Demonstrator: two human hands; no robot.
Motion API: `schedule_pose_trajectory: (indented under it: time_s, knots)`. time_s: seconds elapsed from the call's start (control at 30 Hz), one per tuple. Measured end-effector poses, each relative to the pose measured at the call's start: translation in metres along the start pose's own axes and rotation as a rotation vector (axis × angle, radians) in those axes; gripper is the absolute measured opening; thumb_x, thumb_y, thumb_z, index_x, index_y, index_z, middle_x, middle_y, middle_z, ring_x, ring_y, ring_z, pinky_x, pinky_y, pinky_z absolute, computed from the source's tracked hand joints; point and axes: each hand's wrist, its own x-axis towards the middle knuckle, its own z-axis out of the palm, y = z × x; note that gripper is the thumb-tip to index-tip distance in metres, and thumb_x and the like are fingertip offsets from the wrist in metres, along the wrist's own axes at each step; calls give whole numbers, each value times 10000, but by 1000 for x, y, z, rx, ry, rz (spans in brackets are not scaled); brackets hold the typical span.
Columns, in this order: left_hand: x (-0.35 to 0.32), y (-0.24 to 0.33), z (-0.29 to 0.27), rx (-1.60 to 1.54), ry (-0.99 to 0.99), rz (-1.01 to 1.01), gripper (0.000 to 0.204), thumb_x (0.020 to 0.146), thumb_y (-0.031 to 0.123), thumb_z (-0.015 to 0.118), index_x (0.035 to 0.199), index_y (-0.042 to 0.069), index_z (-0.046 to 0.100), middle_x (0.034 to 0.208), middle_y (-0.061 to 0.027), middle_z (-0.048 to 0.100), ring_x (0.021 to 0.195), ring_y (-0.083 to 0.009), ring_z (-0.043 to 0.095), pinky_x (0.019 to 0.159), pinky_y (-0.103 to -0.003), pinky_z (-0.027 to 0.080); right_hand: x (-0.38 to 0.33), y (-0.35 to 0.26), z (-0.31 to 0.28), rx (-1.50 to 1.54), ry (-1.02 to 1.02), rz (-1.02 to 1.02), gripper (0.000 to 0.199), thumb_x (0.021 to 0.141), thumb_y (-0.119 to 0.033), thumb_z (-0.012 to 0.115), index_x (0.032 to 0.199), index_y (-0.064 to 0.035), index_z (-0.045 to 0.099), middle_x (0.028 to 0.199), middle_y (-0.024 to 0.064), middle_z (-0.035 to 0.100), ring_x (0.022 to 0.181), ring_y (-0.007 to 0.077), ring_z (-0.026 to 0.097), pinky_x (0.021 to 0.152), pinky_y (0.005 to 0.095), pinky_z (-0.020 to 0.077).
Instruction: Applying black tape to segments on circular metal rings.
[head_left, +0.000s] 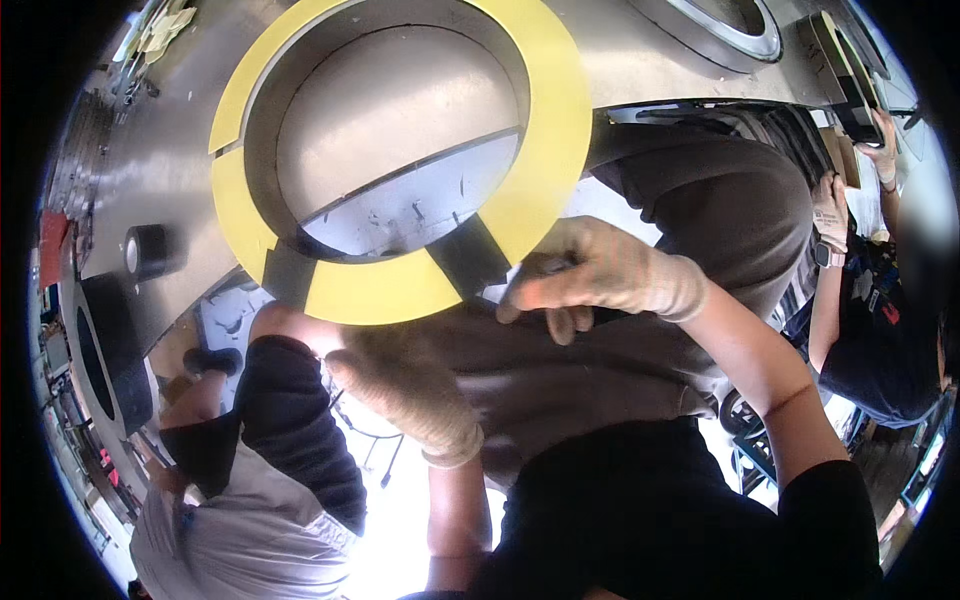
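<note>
At far left, a black roll lies on its side on the metal table. Next comes the large yellow ring in front of you, its near part reaching beyond the table's edge toward your lap. A black strip crosses its lower left rim. Below that, your gloved left hand is close to the rim; its fingertips are hard to make out, so whether it supports the ring cannot be told. Farther right, a second black strip crosses the rim, and beside it your gloved right hand is partly curled, thumb and fingers near one another; whether they pinch anything is unclear. Pressing down on the overhanging side could tip the ring, and a slanted pull by your right fingers could wrinkle or lift the nearer strip.
</note>
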Motion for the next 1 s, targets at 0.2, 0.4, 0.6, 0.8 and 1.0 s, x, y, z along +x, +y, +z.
schedule_pose_trajectory:
  time_s: [0.2, 0.4, 0.6, 0.8, 1.0]
  knots:
    - [66, 47, -8, 1058, -233, 1130, 510, 1090, 390, 230, 1018, 100, 643, 1064, -85, 608, 1069, -247, 613, 1017, -426, 486, -25, -67, 8, -1010, 645, -581, 417, 762, -282, 823, 1096, -55, 716, 949, 61, 665, 821, 162, 639, 738, 299, 511]
    - [99, 62, 22, 1031, -578, 1205, 431, 1014, 340, 417, 738, 101, 648, 815, -67, 610, 874, -261, 599, 919, -443, 490, 29, -67, 33, -1394, 283, -737, 569, 658, -459, 814, 1080, -108, 665, 1090, 11, 585, 1012, 239, 586, 854, 428, 468]
    - [99, 55, 25, 912, -560, 1138, 379, 974, 291, 471, 708, 82, 641, 753, -70, 603, 778, -278, 590, 849, -459, 491, 32, -65, 31, -1242, 285, -765, 512, 703, -450, 778, 1050, -93, 665, 999, 38, 592, 957, 239, 588, 783, 434, 456]
    - [84, 70, 31, 1037, -537, 1165, 363, 992, 316, 445, 811, 80, 654, 869, -61, 635, 866, -271, 603, 887, -475, 479, 24, -80, 40, -1344, 270, -687, 506, 778, -489, 734, 1063, -78, 658, 1047, 72, 614, 1045, 260, 595, 894, 423, 459]
    - [47, 54, 42, 1307, -541, 1304, 344, 979, 336, 407, 974, 124, 678, 1008, -30, 635, 920, -242, 606, 948, -458, 474, 10, -138, -21, -1270, 664, -873, 399, 941, -404, 622, 1161, -73, 667, 1058, 132, 662, 1022, 320, 617, 950, 435, 477]
